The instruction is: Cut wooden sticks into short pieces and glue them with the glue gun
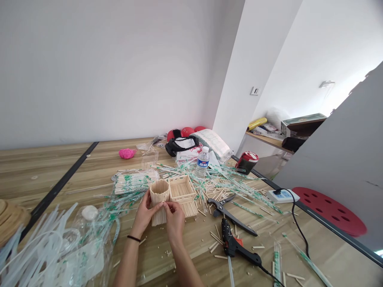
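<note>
A round upright cup made of pale wooden sticks (159, 192) stands on the wooden table. My left hand (146, 213) is wrapped round its left side, thumb across the front. At its front right, the fingers of my right hand (174, 218) are pinched close to the left thumb; anything between them is too small to make out. Just right of the cup sits a square stick box (181, 189) with a flat stick panel (190, 209) in front of it. Large black shears (230, 215) and a black glue gun (229, 239) lie to the right.
Wrapped sticks (134, 182) lie behind the left hand. A water bottle (202, 162) stands behind the box among loose sticks and wrappers. Glue sticks (36, 243) fill the front left. A power strip (283, 195) with a cord and a red stool (329, 211) are at right.
</note>
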Action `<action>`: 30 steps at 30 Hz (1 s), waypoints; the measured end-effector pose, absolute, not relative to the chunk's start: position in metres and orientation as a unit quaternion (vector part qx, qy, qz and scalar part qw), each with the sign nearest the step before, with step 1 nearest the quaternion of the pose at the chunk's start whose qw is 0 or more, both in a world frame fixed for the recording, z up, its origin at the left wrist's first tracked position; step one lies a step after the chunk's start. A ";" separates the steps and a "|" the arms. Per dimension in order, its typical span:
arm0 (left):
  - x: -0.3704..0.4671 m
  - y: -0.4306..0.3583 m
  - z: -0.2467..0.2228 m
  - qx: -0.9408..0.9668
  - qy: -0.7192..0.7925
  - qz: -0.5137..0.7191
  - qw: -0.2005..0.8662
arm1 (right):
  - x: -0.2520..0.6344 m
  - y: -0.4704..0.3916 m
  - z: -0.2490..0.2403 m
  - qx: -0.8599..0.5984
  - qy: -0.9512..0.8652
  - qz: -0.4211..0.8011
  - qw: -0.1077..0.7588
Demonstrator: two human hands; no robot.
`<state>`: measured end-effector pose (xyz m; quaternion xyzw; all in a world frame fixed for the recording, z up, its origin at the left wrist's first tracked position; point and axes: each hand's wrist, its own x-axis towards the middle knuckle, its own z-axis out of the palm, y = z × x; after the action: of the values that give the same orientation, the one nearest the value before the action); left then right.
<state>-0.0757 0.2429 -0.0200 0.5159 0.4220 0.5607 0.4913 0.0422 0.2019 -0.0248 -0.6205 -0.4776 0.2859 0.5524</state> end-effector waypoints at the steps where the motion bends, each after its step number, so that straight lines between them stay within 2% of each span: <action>1: -0.076 0.243 -0.021 0.516 0.422 0.560 0.492 | 0.043 0.202 -0.025 -0.621 -0.478 0.287 0.551; 20: -0.063 0.242 -0.020 0.504 0.470 0.572 0.446 | 0.049 0.202 -0.042 -0.595 -0.467 0.268 0.597; 30: -0.064 0.242 -0.020 0.502 0.477 0.575 0.435 | 0.055 0.201 -0.042 -0.595 -0.463 0.280 0.595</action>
<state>-0.0636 0.2416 -0.0203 0.5024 0.4772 0.5748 0.4353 0.0552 0.2010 -0.0416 -0.5946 -0.4633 0.2796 0.5946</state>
